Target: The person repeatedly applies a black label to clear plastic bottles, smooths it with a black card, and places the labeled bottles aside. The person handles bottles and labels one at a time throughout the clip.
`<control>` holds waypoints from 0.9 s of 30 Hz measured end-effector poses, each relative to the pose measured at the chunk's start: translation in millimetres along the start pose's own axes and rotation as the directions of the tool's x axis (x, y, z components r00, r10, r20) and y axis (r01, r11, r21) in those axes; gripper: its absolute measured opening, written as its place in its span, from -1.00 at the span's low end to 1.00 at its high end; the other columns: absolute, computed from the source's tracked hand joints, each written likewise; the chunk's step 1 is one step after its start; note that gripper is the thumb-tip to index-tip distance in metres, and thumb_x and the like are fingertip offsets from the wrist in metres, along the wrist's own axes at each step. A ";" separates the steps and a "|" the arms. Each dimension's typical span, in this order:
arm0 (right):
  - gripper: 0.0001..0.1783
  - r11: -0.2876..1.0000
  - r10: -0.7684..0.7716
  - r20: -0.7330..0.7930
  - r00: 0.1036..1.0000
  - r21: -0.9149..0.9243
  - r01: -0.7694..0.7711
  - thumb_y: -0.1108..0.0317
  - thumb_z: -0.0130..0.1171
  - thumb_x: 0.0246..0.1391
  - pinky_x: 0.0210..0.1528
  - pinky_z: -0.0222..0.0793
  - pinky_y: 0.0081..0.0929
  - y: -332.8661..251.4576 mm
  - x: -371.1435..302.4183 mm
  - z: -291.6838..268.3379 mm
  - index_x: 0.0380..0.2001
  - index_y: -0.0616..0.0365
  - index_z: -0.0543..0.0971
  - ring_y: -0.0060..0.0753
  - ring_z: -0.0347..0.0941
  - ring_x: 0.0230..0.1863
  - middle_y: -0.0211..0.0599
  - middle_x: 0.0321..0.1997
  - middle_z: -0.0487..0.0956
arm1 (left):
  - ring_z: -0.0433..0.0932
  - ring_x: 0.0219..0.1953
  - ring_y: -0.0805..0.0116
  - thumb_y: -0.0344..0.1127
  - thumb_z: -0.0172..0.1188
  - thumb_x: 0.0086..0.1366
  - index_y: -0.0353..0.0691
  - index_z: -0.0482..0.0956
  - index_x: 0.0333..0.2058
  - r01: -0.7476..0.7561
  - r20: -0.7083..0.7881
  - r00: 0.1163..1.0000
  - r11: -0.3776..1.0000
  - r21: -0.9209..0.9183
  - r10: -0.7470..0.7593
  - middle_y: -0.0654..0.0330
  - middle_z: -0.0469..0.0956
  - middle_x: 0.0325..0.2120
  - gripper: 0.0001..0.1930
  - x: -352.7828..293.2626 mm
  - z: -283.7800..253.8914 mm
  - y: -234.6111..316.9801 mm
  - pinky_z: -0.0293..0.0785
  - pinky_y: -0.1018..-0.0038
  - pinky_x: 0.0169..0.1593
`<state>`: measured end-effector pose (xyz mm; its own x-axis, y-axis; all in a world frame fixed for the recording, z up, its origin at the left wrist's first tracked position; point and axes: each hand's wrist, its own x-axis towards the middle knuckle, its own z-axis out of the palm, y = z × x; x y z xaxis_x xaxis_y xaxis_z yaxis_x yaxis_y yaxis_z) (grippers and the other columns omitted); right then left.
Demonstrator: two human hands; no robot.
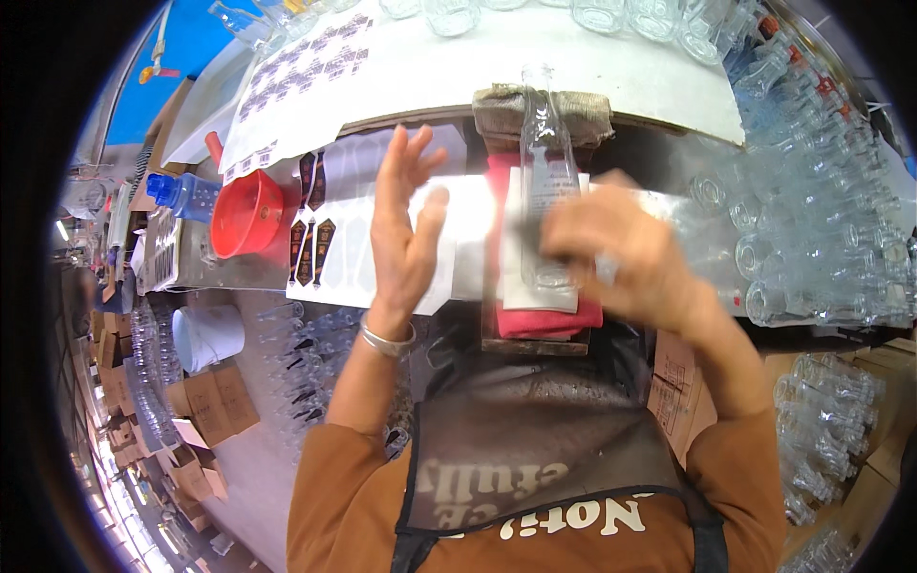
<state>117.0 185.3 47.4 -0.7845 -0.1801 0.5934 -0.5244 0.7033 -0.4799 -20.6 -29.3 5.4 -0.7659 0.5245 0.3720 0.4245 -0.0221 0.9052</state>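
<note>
A clear glass bottle lies in front of me, neck pointing away, on a white pad over a folded red cloth. Its neck rests on a rolled greyish cloth. My right hand is over the bottle's lower body with curled fingers, smeared by motion; whether it grips anything is unclear. To the left, my left hand is raised with fingers apart and nothing in it. Beneath and beside that hand lies a sheet with several dark stickers still on it and pale peeled-looking shapes.
Many clear bottles crowd the table's right side, and more stand along the far edge. At left are a red basin, a blue-capped plastic bottle and a printed sheet. A white bucket and cardboard sit on the floor.
</note>
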 end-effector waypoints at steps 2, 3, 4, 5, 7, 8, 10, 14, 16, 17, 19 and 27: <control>-0.77 0.971 0.098 0.173 0.980 0.198 -0.132 0.48 0.38 -0.06 -0.16 0.53 -0.40 -14.4 -4.3 -7.7 -0.26 0.19 0.65 -0.28 0.61 -0.29 -0.21 -0.27 0.64 | 0.45 0.24 0.16 -0.36 -0.01 0.47 -0.27 0.13 0.41 -0.105 0.071 0.993 0.973 0.205 0.092 -0.07 0.40 0.26 -0.43 32.9 -6.5 -2.1 0.32 0.27 0.30; -0.80 0.971 0.179 0.079 0.981 0.147 -0.189 0.49 0.34 0.00 -0.16 0.53 -0.42 1.8 -4.0 -8.8 -0.24 0.21 0.64 -0.31 0.61 -0.29 -0.20 -0.27 0.64 | 0.48 0.21 0.17 -0.29 -0.01 0.48 -0.27 0.21 0.37 -0.085 0.110 0.992 0.967 0.239 0.060 -0.06 0.46 0.21 -0.47 50.9 1.5 7.6 0.36 0.30 0.27; -0.82 0.965 0.251 -0.028 0.968 0.084 -0.248 0.50 0.30 0.05 -0.16 0.53 -0.45 25.2 3.7 -14.5 -0.23 0.24 0.64 -0.35 0.60 -0.29 -0.19 -0.27 0.65 | 0.52 0.19 0.18 -0.21 0.00 0.50 -0.27 0.29 0.34 -0.084 0.154 0.987 0.961 0.265 0.044 -0.05 0.53 0.15 -0.49 74.9 17.2 15.9 0.40 0.32 0.24; -0.87 0.883 0.461 -0.127 0.878 0.166 -0.440 0.52 0.24 0.13 -0.14 0.51 -0.49 35.8 9.1 -19.3 -0.22 0.27 0.62 -0.38 0.61 -0.24 -0.17 -0.27 0.65 | 0.56 0.13 0.17 -0.16 -0.01 0.50 -0.27 0.34 0.30 -0.084 0.207 0.978 0.922 0.379 0.005 -0.06 0.57 0.10 -0.50 94.7 27.4 12.4 0.44 0.35 0.19; -0.78 0.943 0.321 -0.235 0.917 0.165 -0.288 0.60 0.25 -0.04 -0.07 0.51 -0.43 40.1 -3.5 -10.6 -0.25 0.23 0.62 -0.28 0.61 -0.16 -0.19 -0.24 0.66 | 0.65 0.00 0.13 -0.02 0.05 0.47 -0.29 0.47 0.21 -0.078 0.287 0.953 0.836 0.543 -0.098 -0.11 0.64 -0.04 -0.48 120.6 50.5 9.3 0.52 0.39 0.08; -0.74 0.973 0.191 -0.212 0.959 0.170 -0.156 0.61 0.25 -0.11 -0.05 0.50 -0.40 24.8 -14.9 -3.7 -0.26 0.22 0.62 -0.23 0.61 -0.15 -0.20 -0.23 0.66 | 0.66 -0.07 0.15 0.05 0.12 0.41 -0.30 0.51 0.17 -0.082 0.334 0.935 0.845 0.529 -0.118 -0.12 0.64 -0.08 -0.44 128.8 56.8 6.2 0.55 0.39 0.01; -0.70 0.949 0.112 0.041 0.993 0.291 -0.119 0.58 0.30 -0.22 -0.12 0.52 -0.34 -17.1 -43.7 1.6 -0.29 0.16 0.65 -0.15 0.61 -0.20 -0.21 -0.24 0.67 | 0.66 -0.14 0.19 0.00 0.23 0.36 -0.32 0.53 0.15 -0.081 0.293 0.951 0.838 0.540 -0.097 -0.13 0.65 -0.13 -0.44 126.9 66.0 5.6 0.57 0.41 -0.03; -0.78 0.853 0.207 0.171 0.963 0.451 -0.263 0.49 0.38 -0.12 -0.29 0.50 -0.38 -43.9 -64.6 -3.7 -0.31 0.19 0.65 -0.24 0.59 -0.34 -0.25 -0.39 0.66 | 0.67 -0.27 0.39 -0.22 0.38 0.23 -0.48 0.52 0.06 -0.119 0.067 0.992 0.977 0.178 0.109 0.00 0.69 -0.29 -0.47 91.1 46.5 26.5 0.60 0.48 -0.15; -0.77 0.722 0.447 0.056 0.893 0.567 -0.396 0.51 0.36 -0.08 -0.27 0.43 -0.49 -42.1 -67.4 -11.9 -0.28 0.24 0.63 -0.37 0.54 -0.34 -0.25 -0.33 0.65 | 0.66 -0.23 0.45 -0.30 0.36 0.28 -0.45 0.50 0.09 0.118 0.180 0.981 0.949 -0.293 -0.067 0.06 0.69 -0.23 -0.53 55.4 24.0 65.1 0.59 0.54 -0.15; -0.77 0.701 0.499 -0.056 0.865 0.612 -0.365 0.51 0.34 -0.04 -0.23 0.40 -0.51 -42.6 -67.6 -9.9 -0.24 0.27 0.61 -0.40 0.50 -0.31 -0.23 -0.30 0.62 | 0.65 -0.21 0.47 -0.33 0.35 0.30 -0.44 0.49 0.09 0.126 0.144 0.986 0.947 -0.297 -0.086 0.09 0.69 -0.23 -0.54 36.5 10.0 83.4 0.58 0.56 -0.14; -0.77 0.698 0.486 -0.162 0.859 0.664 -0.270 0.50 0.28 0.05 -0.16 0.37 -0.51 -34.9 -63.5 -6.9 -0.19 0.32 0.57 -0.40 0.46 -0.24 -0.18 -0.25 0.58 | 0.67 -0.14 0.41 -0.38 0.31 0.32 -0.41 0.49 0.10 0.122 0.008 0.992 0.942 -0.313 -0.126 0.11 0.68 -0.22 -0.58 -4.5 -24.4 103.9 0.58 0.55 -0.09; -0.75 0.704 0.505 -0.172 0.846 0.648 -0.289 0.54 0.12 0.21 0.15 0.37 -0.37 3.2 -38.9 19.6 -0.06 0.40 0.53 -0.36 0.48 -0.04 -0.12 -0.05 0.57 | 0.66 -0.05 0.32 -0.43 0.31 0.31 -0.31 0.52 0.09 0.389 -0.634 0.726 0.919 0.058 -0.268 0.11 0.68 -0.14 -0.62 -179.3 -169.7 82.9 0.56 0.45 0.08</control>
<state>139.3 181.1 10.1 -0.8715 0.3213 0.3706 -0.3573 0.1015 -0.9284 69.9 -269.6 48.7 -0.9756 -0.1526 0.1579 0.1197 0.2330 0.9651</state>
